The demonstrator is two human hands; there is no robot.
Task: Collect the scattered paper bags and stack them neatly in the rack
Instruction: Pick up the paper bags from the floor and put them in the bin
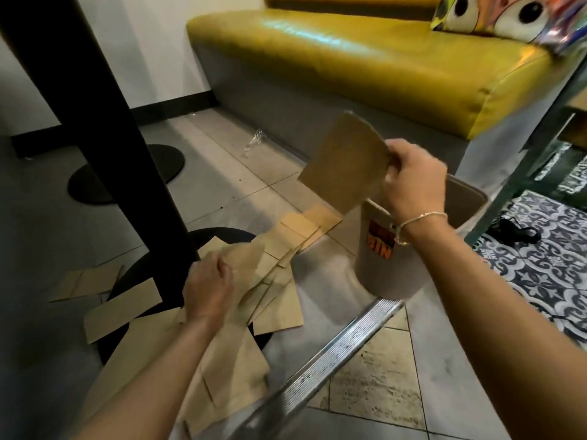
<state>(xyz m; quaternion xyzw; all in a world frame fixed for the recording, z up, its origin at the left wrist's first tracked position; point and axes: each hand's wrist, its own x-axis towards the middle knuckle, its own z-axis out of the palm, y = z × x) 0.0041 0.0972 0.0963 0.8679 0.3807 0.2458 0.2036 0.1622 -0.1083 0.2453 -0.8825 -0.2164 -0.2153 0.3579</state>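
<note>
The right hand (413, 179) pinches a small wad of flat brown bags (346, 160) by one edge and holds it up in the air, just above the pale bin (390, 265). I'd guess it is kept raised so that more bags can be added before the lot goes anywhere. The left hand (209, 287) is down low, to the left of the bin, its fingers curled round the top of another bag (244, 268) drawn from the heap; that bag is blurred, so exactly how the fingers sit on it is hard to make out.

The rest of the paper bags (279, 258) lie fanned across the floor (222, 182) from the foot of the bin leftward, overlapping one another, some resting on the round black base (152, 271) of the table leg (104, 122). A few lie apart further left of the bin.

Behind the bin runs a yellow bench seat (349, 49). A ribbed metal bar (333, 354) slants across in front of the bin and runs out of view at the bottom. The bin's far side is hidden by the right wrist, and its orange label (379, 239) reads upside down. I can see no rack from here; whether the bin serves as one I cannot tell.
</note>
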